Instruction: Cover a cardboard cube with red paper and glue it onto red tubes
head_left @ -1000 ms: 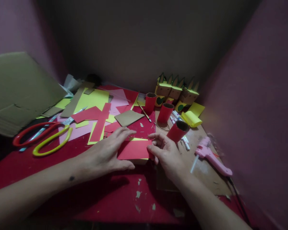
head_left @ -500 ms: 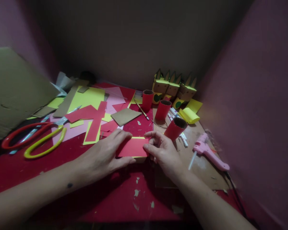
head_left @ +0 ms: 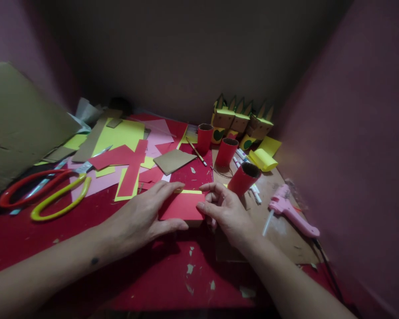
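Observation:
A small block-like piece faced with red paper [head_left: 182, 207] is held between my two hands above the red table; a yellow strip [head_left: 191, 192] shows along its far edge. My left hand [head_left: 153, 206] grips its left end, fingers over the far side and thumb along the near side. At the right end, my right hand [head_left: 221, 204] pinches the red paper between thumb and fingers. What lies under the paper is mostly hidden; a brownish near side shows faintly. Close to my right hand stands a red paper-covered tube [head_left: 244, 178].
Red-and-yellow-handled scissors [head_left: 60, 192] and paper scraps [head_left: 121, 135] lie left. Two more red tubes [head_left: 226, 153], a pencil [head_left: 197, 152], markers [head_left: 255, 192] and cardboard figures [head_left: 241, 119] stand or lie beyond. A pink glue gun [head_left: 292, 212] rests on cardboard [head_left: 286, 248] at right.
The red paper has shifted slightly toward me, baring more of the yellow strip at the far edge and covering the near edge. Both hands keep their hold.

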Motion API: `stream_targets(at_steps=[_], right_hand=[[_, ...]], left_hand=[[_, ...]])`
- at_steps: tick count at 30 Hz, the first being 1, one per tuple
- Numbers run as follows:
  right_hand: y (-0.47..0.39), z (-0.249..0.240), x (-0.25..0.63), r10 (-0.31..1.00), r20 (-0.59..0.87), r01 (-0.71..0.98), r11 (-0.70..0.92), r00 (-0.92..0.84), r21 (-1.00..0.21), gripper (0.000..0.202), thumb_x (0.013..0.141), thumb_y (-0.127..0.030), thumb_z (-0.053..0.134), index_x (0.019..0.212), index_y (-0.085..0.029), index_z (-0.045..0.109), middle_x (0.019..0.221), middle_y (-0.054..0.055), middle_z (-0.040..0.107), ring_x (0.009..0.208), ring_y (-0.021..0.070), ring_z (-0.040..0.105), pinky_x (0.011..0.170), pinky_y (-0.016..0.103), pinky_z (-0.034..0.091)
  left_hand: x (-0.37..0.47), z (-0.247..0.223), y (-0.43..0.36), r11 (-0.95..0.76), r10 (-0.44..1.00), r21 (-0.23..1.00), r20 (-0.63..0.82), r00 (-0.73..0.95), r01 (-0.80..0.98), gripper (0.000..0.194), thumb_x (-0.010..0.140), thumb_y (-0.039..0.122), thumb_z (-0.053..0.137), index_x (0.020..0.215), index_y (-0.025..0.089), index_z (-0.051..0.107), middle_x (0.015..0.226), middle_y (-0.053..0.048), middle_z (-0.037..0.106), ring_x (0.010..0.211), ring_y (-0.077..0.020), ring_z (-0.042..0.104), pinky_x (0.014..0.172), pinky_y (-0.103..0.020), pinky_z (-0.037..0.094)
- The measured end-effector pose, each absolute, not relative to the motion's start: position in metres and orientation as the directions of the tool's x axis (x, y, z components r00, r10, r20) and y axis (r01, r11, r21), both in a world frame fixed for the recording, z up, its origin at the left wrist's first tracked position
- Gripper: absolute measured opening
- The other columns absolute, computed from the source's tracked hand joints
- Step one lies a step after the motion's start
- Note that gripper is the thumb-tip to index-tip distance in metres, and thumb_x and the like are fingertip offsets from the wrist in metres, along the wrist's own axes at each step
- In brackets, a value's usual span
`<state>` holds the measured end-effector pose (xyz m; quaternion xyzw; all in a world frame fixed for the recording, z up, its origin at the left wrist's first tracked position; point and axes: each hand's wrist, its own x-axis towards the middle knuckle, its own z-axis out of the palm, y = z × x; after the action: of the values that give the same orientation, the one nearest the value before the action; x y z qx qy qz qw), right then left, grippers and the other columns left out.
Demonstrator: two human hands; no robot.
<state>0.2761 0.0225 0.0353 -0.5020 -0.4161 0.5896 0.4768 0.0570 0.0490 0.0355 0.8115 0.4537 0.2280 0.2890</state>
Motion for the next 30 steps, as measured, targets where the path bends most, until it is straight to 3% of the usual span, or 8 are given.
stream_targets(at_steps=[6, 9, 11, 13, 15, 22, 27, 30], right_hand=[[0.02, 0.036, 0.279, 0.982, -0.186, -0.118, -0.184, 0.006, -0.976, 0.042, 0.069, -0.039, 0.082, 0.101, -0.019, 0.063, 0.058, -0.01, 0.058, 0.043, 0.0073, 0.046, 0.042, 0.019, 0.032], [0.018, 0.037, 0.279, 0.981, -0.175, -0.137, -0.163, 0.079, -0.977, 0.044, 0.072, -0.049, 0.084, 0.099, -0.018, 0.066, 0.062, -0.006, 0.061, 0.047, 0.0079, 0.047, 0.044, 0.019, 0.034], [0.016, 0.037, 0.28, 0.98, -0.135, -0.155, -0.112, 0.145, -0.982, 0.046, 0.073, -0.054, 0.085, 0.096, -0.018, 0.069, 0.065, -0.005, 0.061, 0.05, 0.0075, 0.046, 0.046, 0.02, 0.035], [0.014, 0.036, 0.28, 0.983, -0.081, -0.112, -0.063, 0.162, -0.992, 0.049, 0.074, -0.059, 0.086, 0.098, -0.019, 0.072, 0.072, -0.001, 0.065, 0.055, 0.0097, 0.051, 0.049, 0.021, 0.04], [0.011, 0.035, 0.282, 0.988, -0.036, -0.051, -0.029, 0.147, -0.998, 0.05, 0.078, -0.062, 0.082, 0.104, -0.021, 0.073, 0.079, 0.002, 0.069, 0.061, 0.0133, 0.057, 0.054, 0.025, 0.048], [0.004, 0.027, 0.288, 0.99, 0.135, 0.225, 0.125, 0.031, -0.966, 0.038, 0.092, -0.056, 0.068, 0.114, -0.026, 0.072, 0.11, 0.01, 0.075, 0.098, 0.0289, 0.073, 0.083, 0.042, 0.061], [0.002, 0.011, 0.287, 0.955, 0.247, 0.397, 0.294, -0.166, -0.87, 0.077, 0.077, -0.042, 0.087, 0.146, -0.029, 0.054, 0.142, 0.014, 0.066, 0.132, 0.0387, 0.063, 0.111, 0.059, 0.052], [0.002, 0.003, 0.286, 0.92, 0.314, 0.474, 0.39, -0.233, -0.79, 0.072, 0.083, -0.034, 0.083, 0.147, -0.03, 0.049, 0.145, 0.015, 0.065, 0.135, 0.0381, 0.063, 0.112, 0.061, 0.052]], left_hand=[[0.044, 0.035, 0.057, -0.337, 0.895, 0.755, 0.071, 0.44, 0.563, 0.081, 0.077, 0.067, 0.082, 0.145, 0.027, 0.061, 0.137, -0.014, 0.072, 0.125, -0.0395, 0.067, 0.103, -0.049, 0.056], [0.042, 0.042, 0.057, -0.118, 0.918, 0.872, -0.086, 0.387, 0.474, 0.066, 0.077, 0.054, 0.083, 0.134, 0.025, 0.065, 0.105, -0.008, 0.076, 0.095, -0.031, 0.072, 0.076, -0.038, 0.059], [0.044, 0.047, 0.056, 0.043, 0.91, 0.921, -0.196, 0.365, 0.386, 0.058, 0.075, 0.045, 0.082, 0.126, 0.022, 0.067, 0.078, 0.001, 0.066, 0.067, -0.0199, 0.063, 0.058, -0.029, 0.049], [0.043, 0.052, 0.056, 0.164, 0.899, 0.942, -0.265, 0.348, 0.293, 0.057, 0.071, 0.04, 0.083, 0.122, 0.02, 0.068, 0.068, 0.006, 0.057, 0.055, -0.0139, 0.053, 0.052, -0.026, 0.042], [0.038, 0.057, 0.06, 0.224, 0.913, 0.956, -0.274, 0.302, 0.19, 0.056, 0.069, 0.039, 0.086, 0.119, 0.021, 0.069, 0.071, 0.005, 0.059, 0.058, -0.013, 0.055, 0.055, -0.026, 0.045], [-0.01, 0.083, 0.103, -0.08, 0.985, 0.996, 0.085, -0.149, 0.039, 0.039, 0.068, 0.026, 0.09, 0.102, 0.023, 0.072, 0.093, -0.001, 0.069, 0.069, -0.0119, 0.061, 0.063, -0.024, 0.055], [-0.028, 0.084, 0.12, -0.022, 0.955, 0.985, 0.072, -0.287, 0.173, 0.038, 0.075, 0.03, 0.085, 0.108, 0.021, 0.067, 0.076, -0.002, 0.068, 0.057, -0.0156, 0.061, 0.045, -0.025, 0.046], [-0.035, 0.073, 0.126, -0.001, 0.953, 0.971, 0.073, -0.293, 0.239, 0.038, 0.079, 0.03, 0.082, 0.112, 0.021, 0.066, 0.081, -0.004, 0.069, 0.065, -0.0199, 0.066, 0.047, -0.027, 0.049]])
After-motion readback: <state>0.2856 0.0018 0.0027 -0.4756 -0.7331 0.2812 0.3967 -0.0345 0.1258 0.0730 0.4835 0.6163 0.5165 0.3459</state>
